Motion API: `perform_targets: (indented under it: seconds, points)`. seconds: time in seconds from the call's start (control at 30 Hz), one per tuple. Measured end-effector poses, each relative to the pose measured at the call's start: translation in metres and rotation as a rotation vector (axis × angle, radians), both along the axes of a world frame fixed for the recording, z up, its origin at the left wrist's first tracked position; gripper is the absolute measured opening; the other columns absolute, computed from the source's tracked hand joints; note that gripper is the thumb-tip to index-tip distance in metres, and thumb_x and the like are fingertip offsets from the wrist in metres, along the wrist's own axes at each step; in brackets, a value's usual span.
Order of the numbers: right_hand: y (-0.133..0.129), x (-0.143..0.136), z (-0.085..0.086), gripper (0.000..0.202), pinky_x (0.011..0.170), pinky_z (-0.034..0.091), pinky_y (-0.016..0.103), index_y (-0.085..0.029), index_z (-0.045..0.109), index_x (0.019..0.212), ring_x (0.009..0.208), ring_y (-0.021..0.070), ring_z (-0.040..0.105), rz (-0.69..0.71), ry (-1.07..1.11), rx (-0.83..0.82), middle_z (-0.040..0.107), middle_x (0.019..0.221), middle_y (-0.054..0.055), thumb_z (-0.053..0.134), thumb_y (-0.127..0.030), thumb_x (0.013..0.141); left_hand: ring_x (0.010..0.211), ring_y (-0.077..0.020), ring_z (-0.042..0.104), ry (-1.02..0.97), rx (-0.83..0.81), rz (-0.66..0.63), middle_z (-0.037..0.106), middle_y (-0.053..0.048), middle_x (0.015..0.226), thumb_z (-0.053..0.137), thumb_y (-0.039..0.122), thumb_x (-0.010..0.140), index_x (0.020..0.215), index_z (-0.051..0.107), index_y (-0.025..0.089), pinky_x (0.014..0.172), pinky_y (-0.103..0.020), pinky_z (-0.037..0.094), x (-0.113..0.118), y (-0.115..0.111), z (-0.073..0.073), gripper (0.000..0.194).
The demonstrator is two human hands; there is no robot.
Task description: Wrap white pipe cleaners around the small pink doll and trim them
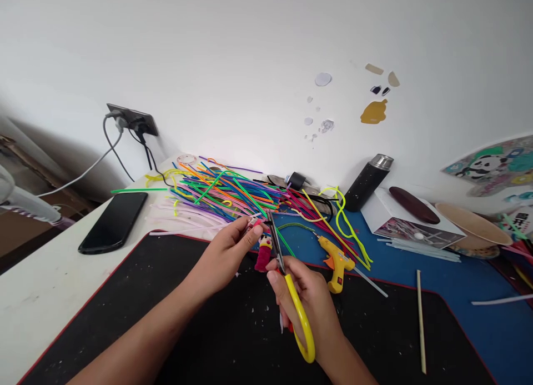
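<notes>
My right hand [310, 293] grips a pair of scissors [300, 321] with yellow handles, blades pointing up and away from me. Between the thumb and fingers of my left hand [227, 249] is a small pinkish, partly whitish piece [254, 224]; its kind is too small to make out. The blade tips are close to that piece, and I cannot tell whether they touch it. Just behind the blades, a little dark-red fuzzy figure [263, 256] with a yellow and white top lies on the black mat [200, 329].
Many colored pipe cleaners [225, 188] are heaped behind my hands. A yellow glue gun [338, 260] lies to the right, near a black flask [370, 182] and a white box [406, 221]. A phone [113, 223] is at left, a thin stick [421, 321] at right.
</notes>
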State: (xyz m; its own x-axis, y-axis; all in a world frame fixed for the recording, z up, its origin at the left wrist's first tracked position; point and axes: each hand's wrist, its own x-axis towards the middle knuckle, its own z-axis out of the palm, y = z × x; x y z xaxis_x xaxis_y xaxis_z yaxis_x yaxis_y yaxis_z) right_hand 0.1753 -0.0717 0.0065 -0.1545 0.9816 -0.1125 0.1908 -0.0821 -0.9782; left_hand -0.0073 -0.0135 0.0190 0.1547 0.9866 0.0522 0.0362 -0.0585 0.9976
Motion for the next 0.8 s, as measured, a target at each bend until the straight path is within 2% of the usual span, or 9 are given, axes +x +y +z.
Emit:
perform_targets:
  seconds: [0.1,0.33,0.63,0.8]
  points:
    - [-0.0004,0.0001,0.0036,0.049,0.037,0.038,0.018,-0.018,0.072,0.105,0.038,0.0082,0.047,-0.019,-0.010,-0.012,0.052,0.060,-0.006,0.073,-0.066,0.093,0.084,-0.0207,0.058,0.034,0.039,-0.028,0.065,-0.002,0.087,0.063,0.061,0.097,0.090,0.067,0.020,0.079,-0.030,0.049,0.0017,0.0002,0.0016,0.043]
    - [0.0002,0.0002,0.0021,0.051,0.037,0.039,0.017,-0.017,0.073,0.105,0.037,0.0074,0.046,-0.021,-0.007,0.001,0.053,0.059,-0.006,0.071,-0.067,0.094,0.072,-0.0172,0.052,0.063,0.042,-0.070,0.057,0.002,0.076,0.065,0.058,0.096,0.083,0.060,0.021,0.066,-0.026,0.046,0.0022,0.0003,-0.0051,0.040]
    - [-0.0004,0.0001,0.0028,0.049,0.036,0.038,0.017,-0.018,0.073,0.106,0.037,0.0077,0.046,-0.006,-0.011,-0.017,0.052,0.059,-0.006,0.074,-0.065,0.093,0.062,-0.0143,0.039,0.141,0.021,-0.044,0.044,0.004,0.065,0.066,0.067,0.090,0.071,0.054,0.021,0.056,-0.025,0.034,0.0017,-0.0009,0.0007,0.052]
    - [-0.0005,0.0001,0.0036,0.048,0.037,0.037,0.018,-0.018,0.074,0.106,0.038,0.0086,0.048,0.007,-0.020,-0.011,0.053,0.059,-0.006,0.074,-0.064,0.093,0.060,-0.0136,0.035,0.164,0.051,-0.023,0.039,0.005,0.064,0.062,0.065,0.092,0.066,0.047,0.022,0.055,-0.025,0.031,0.0019,-0.0015,0.0016,0.053]
